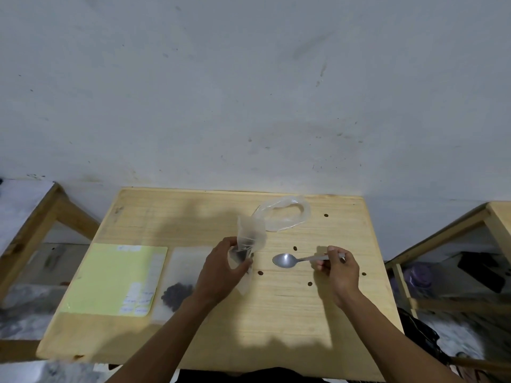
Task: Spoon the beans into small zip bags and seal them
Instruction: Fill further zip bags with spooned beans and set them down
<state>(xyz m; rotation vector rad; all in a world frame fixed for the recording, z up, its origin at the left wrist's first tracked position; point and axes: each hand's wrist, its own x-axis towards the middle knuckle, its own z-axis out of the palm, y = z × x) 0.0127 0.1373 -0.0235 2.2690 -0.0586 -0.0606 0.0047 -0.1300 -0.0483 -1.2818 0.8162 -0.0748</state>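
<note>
Forearms are reaching in from the near edge over the wooden desk (249,322). Left hand (221,269) is gripping a small clear zip bag (250,236) held upright just above the desktop, fingers curling round its lower part, where a few dark beans seem to be sitting. Right hand (338,268) is pinching the handle of a metal spoon (286,260), its bowl looking empty and hovering low beside the bag. Bag film is looking thin, limp and slippery; best held near the mouth so it stays open, and it will likely sag under weight. Beans are small, hard and prone to rolling. Counting: one spoon; one filled bag of beans (177,295) lying flat at left; one larger empty bag (284,215) behind; five loose beans (295,248) scattered; one yellow-green sheet (110,277).
</note>
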